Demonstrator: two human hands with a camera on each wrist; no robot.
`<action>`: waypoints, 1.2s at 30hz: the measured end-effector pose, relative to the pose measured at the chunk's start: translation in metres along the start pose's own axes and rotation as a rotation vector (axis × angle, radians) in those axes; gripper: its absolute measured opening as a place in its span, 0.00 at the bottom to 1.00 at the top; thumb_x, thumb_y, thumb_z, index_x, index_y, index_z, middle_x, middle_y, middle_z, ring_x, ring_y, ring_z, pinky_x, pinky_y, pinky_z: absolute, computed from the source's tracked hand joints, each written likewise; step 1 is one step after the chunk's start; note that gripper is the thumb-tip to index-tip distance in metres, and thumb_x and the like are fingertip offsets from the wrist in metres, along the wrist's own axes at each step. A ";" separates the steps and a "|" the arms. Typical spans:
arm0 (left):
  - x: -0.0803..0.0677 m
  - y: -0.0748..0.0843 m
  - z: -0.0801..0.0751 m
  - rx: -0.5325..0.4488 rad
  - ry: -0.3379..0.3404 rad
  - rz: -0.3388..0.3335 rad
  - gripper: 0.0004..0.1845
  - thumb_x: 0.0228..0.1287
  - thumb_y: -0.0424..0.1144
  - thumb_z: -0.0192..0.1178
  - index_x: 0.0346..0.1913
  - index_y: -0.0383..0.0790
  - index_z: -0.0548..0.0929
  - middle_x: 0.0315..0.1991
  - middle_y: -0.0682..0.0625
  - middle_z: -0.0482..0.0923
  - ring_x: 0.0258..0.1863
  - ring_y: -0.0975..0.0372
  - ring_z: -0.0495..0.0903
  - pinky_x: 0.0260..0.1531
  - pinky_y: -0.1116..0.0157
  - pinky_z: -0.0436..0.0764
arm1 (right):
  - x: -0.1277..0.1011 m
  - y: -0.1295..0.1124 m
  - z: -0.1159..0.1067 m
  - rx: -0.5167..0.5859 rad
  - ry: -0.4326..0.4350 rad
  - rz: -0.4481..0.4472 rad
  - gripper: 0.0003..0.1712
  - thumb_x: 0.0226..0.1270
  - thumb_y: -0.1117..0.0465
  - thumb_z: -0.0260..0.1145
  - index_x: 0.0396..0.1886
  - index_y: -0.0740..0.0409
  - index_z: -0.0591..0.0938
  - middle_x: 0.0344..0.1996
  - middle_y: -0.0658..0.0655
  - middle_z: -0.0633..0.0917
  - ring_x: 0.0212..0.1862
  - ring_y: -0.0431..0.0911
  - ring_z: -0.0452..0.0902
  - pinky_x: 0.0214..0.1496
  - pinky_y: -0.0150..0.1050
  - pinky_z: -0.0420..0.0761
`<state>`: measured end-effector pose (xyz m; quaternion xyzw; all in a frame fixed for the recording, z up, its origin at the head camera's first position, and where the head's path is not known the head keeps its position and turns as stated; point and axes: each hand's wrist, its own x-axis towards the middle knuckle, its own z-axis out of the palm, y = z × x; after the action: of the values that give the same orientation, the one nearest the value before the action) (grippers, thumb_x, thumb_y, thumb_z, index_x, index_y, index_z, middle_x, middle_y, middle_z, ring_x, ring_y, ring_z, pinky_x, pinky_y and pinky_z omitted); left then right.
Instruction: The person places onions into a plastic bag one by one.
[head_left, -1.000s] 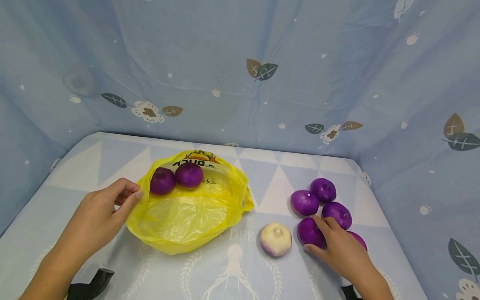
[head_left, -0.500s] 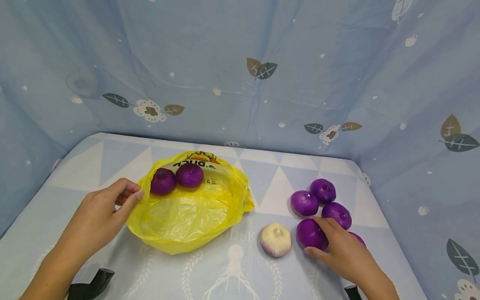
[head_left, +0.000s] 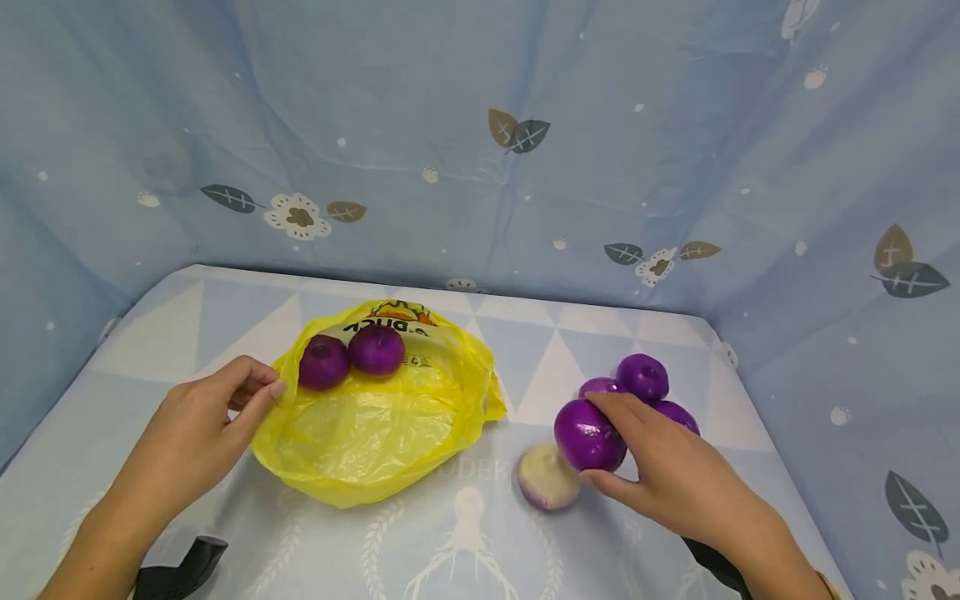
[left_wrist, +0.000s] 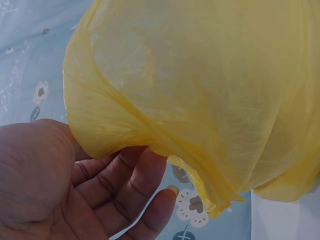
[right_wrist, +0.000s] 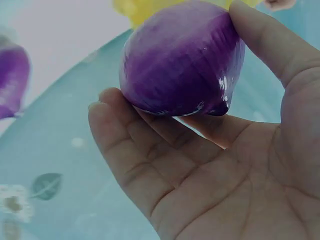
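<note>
Two purple onions (head_left: 350, 357) already lie inside the yellow bag (head_left: 375, 433). The left hand (head_left: 198, 437) pinches the bag's rim open. The right hand (head_left: 660, 475) grips another onion (head_left: 588, 435), lifted right of the bag; four more wait there.

A purple onion (head_left: 588, 435), a white-and-purple onion (head_left: 546, 479), a yellow bag (head_left: 375, 433), and a pale blue table (head_left: 225, 308) printed with white triangles.

Head view downward; wrist views close
</note>
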<state>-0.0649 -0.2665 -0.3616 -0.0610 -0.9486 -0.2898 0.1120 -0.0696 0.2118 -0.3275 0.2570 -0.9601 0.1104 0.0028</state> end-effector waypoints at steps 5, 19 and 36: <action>0.000 -0.001 0.000 -0.001 -0.001 0.000 0.04 0.76 0.39 0.65 0.47 0.43 0.83 0.38 0.52 0.86 0.36 0.54 0.85 0.30 0.66 0.82 | 0.025 -0.017 -0.014 -0.027 0.003 -0.117 0.46 0.59 0.45 0.82 0.73 0.54 0.72 0.64 0.53 0.81 0.61 0.47 0.80 0.54 0.48 0.86; 0.001 0.001 -0.001 0.010 -0.014 0.003 0.05 0.77 0.41 0.64 0.48 0.44 0.83 0.40 0.52 0.86 0.37 0.55 0.85 0.32 0.64 0.83 | 0.108 -0.045 -0.011 0.103 -0.087 -0.296 0.47 0.67 0.48 0.77 0.78 0.58 0.65 0.69 0.55 0.76 0.64 0.47 0.77 0.62 0.45 0.81; -0.003 0.003 -0.004 -0.005 -0.009 0.028 0.04 0.77 0.40 0.63 0.48 0.45 0.83 0.40 0.52 0.87 0.37 0.54 0.86 0.33 0.63 0.83 | 0.171 -0.091 0.034 -0.066 -0.204 -0.361 0.43 0.67 0.41 0.75 0.75 0.52 0.72 0.62 0.56 0.75 0.59 0.47 0.73 0.55 0.38 0.81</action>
<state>-0.0608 -0.2662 -0.3579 -0.0757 -0.9474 -0.2902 0.1115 -0.1709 0.0437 -0.3306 0.4345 -0.8969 0.0500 -0.0663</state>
